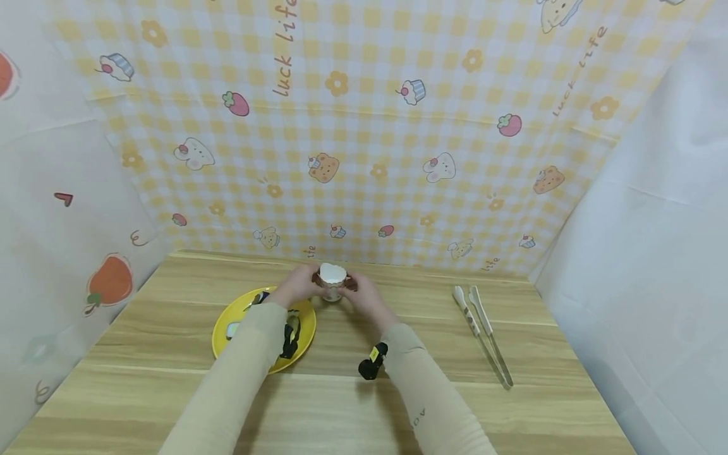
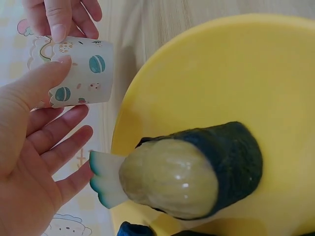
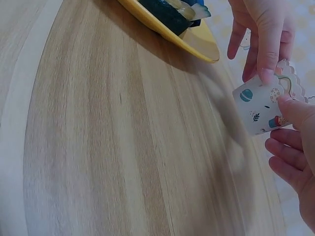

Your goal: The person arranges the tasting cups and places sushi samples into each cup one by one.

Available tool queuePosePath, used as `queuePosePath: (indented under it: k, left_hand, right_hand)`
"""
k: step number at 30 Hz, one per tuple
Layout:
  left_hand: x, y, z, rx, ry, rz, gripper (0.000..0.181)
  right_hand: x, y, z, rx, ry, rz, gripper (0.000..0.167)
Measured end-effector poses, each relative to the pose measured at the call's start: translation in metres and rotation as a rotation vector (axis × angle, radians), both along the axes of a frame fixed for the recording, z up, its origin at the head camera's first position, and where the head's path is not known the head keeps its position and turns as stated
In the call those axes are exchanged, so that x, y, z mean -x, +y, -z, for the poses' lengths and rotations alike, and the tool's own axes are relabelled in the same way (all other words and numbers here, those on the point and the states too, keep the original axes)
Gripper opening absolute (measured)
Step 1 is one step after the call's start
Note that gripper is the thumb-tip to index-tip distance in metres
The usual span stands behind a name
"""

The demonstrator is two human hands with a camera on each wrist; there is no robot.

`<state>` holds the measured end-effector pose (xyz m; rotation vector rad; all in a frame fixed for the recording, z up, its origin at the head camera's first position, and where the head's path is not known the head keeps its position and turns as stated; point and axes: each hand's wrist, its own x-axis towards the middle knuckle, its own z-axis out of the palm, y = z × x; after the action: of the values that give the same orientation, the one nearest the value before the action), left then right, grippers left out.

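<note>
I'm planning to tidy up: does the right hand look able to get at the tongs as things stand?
Probably yes, if freed: the tongs lie to the right of the right hand, and nothing shows between them. Right now, though, that hand holds the paper cup.

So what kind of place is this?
Maybe an indoor tabletop corner made up for pretend cooking. A cartoon cloth hangs behind the wooden table, and a yellow plate and tongs lie on top.
</note>
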<state>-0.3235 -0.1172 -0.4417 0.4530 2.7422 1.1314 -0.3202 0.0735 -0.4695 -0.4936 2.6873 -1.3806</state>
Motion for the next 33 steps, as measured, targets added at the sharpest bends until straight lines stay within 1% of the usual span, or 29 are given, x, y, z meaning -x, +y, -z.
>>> queuePosePath:
  k: [4,12,16,19,22,27,33]
  left_hand:
    - [-0.001,0.002,0.001,0.005,0.004,-0.005,0.04]
    - [-0.005,0.004,-0.001,-0.042,-0.007,-0.012,0.051]
    - [-0.007,0.007,-0.002,-0.062,-0.009,-0.023,0.054]
    - [-0.01,0.009,-0.002,-0.096,-0.016,-0.039,0.054]
    - [-0.012,0.01,0.0,-0.127,-0.011,-0.041,0.055]
    - [-0.017,0.012,0.003,-0.188,-0.004,-0.04,0.058]
    - [-0.024,0.014,0.006,-0.257,-0.008,-0.056,0.058]
  right_hand:
    - [-0.001,0.003,-0.001,0.001,0.018,-0.01,0.042]
    - [0.0,0.007,-0.001,-0.009,0.043,-0.028,0.041]
    - [-0.002,0.01,-0.004,-0.012,0.065,-0.039,0.04]
    - [-0.005,0.012,-0.008,-0.006,0.085,-0.049,0.04]
    - [-0.007,0.014,-0.009,0.005,0.101,-0.052,0.038]
    - [-0.011,0.018,-0.01,0.016,0.133,-0.067,0.038]
    - [-0.017,0.022,-0.011,0.03,0.173,-0.092,0.04]
